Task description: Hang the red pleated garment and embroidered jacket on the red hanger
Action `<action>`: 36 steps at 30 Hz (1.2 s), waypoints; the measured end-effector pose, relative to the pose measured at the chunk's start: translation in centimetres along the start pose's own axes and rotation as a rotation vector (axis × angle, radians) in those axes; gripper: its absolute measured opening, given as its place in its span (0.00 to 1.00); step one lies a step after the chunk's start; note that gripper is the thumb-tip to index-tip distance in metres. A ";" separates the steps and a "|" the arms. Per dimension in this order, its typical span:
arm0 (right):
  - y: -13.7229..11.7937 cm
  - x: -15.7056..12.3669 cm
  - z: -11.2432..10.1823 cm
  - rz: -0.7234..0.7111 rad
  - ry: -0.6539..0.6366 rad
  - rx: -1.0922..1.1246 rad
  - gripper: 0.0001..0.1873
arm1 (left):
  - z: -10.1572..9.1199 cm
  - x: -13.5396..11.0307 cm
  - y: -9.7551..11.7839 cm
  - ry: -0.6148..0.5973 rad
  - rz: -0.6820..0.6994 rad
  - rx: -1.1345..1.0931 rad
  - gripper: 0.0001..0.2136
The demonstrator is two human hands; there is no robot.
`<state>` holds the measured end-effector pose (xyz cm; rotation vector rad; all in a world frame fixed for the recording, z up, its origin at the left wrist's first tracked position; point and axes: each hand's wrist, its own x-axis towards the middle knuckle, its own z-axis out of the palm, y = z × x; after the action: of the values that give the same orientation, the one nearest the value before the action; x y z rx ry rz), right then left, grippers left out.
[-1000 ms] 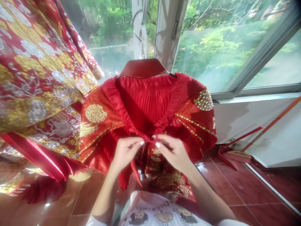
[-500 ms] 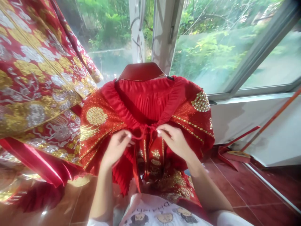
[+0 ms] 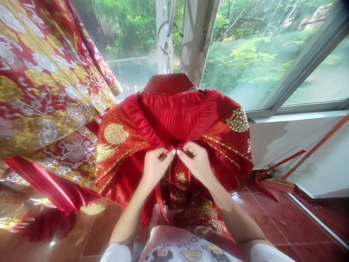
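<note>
In front of me a red garment (image 3: pixel 169 120) with a gathered neckline, gold beading and round gold emblems hangs on a hanger (image 3: pixel 169 83) with a metal hook. My left hand (image 3: pixel 158 162) and my right hand (image 3: pixel 195 158) meet at the front of the neckline, thumbs almost touching. Both are closed, pinching the thin red drawstring, which is mostly hidden by the fingers. A loose red strip (image 3: pixel 161 203) dangles below my left hand. Gold-embroidered red cloth (image 3: pixel 207 214) lies under the garment, close to my body.
At the left hangs another red garment (image 3: pixel 54 87) with gold and silver embroidery, a shiny red sash (image 3: pixel 43 185) below it. Windows (image 3: pixel 245 65) stand behind. A red ribbon (image 3: pixel 268 182) lies near the wall on the tiled floor (image 3: pixel 286 222), beside a slanting orange pole (image 3: pixel 316 145).
My hands have come together at the neckline; before, they were apart with the red string stretched between them. The view has shifted slightly, so the garment appears further right.
</note>
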<state>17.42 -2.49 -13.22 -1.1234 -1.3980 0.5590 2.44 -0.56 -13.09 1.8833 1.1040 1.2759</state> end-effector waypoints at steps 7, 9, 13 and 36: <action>-3.8 0.3 -3.4 -0.134 -0.069 -0.040 0.10 | -1.6 0.0 2.5 0.309 0.373 -0.008 0.07; -4.6 1.0 -5.1 -0.205 -0.040 -0.054 0.09 | -2.7 0.7 3.5 0.391 0.471 0.025 0.08; -3.6 2.8 -7.4 -0.188 0.068 0.065 0.10 | -4.6 3.2 3.3 0.523 0.528 0.026 0.10; -4.6 3.5 -4.9 -0.128 -0.530 0.127 0.41 | -1.9 4.6 3.2 0.923 0.828 0.243 0.03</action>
<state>21.21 -2.72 -6.69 -0.8044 -1.8422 0.8814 2.52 2.04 -7.76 2.0334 0.8908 2.7706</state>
